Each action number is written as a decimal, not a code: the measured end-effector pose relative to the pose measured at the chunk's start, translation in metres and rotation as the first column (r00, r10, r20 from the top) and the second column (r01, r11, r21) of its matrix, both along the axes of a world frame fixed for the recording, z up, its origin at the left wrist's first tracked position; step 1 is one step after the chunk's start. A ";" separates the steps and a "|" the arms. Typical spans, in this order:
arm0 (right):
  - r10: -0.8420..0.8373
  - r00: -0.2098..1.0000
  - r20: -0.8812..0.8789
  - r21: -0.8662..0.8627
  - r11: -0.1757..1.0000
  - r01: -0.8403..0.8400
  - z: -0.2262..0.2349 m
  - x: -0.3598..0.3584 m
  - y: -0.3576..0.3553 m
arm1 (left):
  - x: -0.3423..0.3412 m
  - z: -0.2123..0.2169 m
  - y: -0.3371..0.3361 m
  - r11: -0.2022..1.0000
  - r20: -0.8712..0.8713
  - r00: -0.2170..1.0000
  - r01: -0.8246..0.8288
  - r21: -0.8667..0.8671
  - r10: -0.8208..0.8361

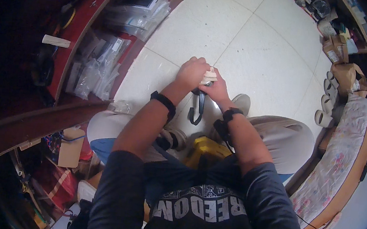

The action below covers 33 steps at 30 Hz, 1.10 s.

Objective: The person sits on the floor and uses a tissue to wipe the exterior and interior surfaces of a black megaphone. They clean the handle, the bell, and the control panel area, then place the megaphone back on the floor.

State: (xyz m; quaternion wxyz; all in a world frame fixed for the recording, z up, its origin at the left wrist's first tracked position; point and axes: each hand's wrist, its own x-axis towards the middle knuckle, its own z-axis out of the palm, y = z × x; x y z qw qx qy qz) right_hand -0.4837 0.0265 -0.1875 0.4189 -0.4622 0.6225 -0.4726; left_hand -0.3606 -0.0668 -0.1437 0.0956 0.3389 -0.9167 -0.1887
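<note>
Out in front of my knees, both hands meet around a small pale, layered, block-like piece (209, 77) whose exact kind I cannot make out. My left hand (191, 72) is closed over it from the left, knuckles up. My right hand (216, 90) grips its right side, with the thumb along the near edge. Just under the piece shows a bit of something dark and rounded, mostly hidden by the hands. From there a black strap (199, 109) hangs toward me and ends in a loop. Black bands sit on both wrists.
Pale floor tiles (260, 55) spread ahead. A dark red shelf (74, 37) with plastic-wrapped packets (97, 64) stands left. A yellow object (206, 151) sits between my legs. Right are slippers (325, 106), a cardboard box (335, 49), a paper bag (350, 75) and a flower-patterned padded surface (336, 160).
</note>
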 end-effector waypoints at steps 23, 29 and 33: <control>-0.020 0.996 -0.084 0.080 0.996 0.026 -0.008 -0.001 -0.003 | 0.005 0.014 0.003 0.999 0.120 0.993 0.017 -0.042 -0.012; 0.007 0.993 -0.114 0.046 0.999 -0.002 -0.009 0.000 0.001 | 0.059 -0.019 -0.007 0.937 0.032 0.949 -0.313 0.154 0.312; -0.099 0.965 -0.245 -0.093 0.993 0.078 -0.046 0.004 0.012 | 0.061 -0.022 -0.010 0.726 -0.022 0.830 -0.475 0.497 0.558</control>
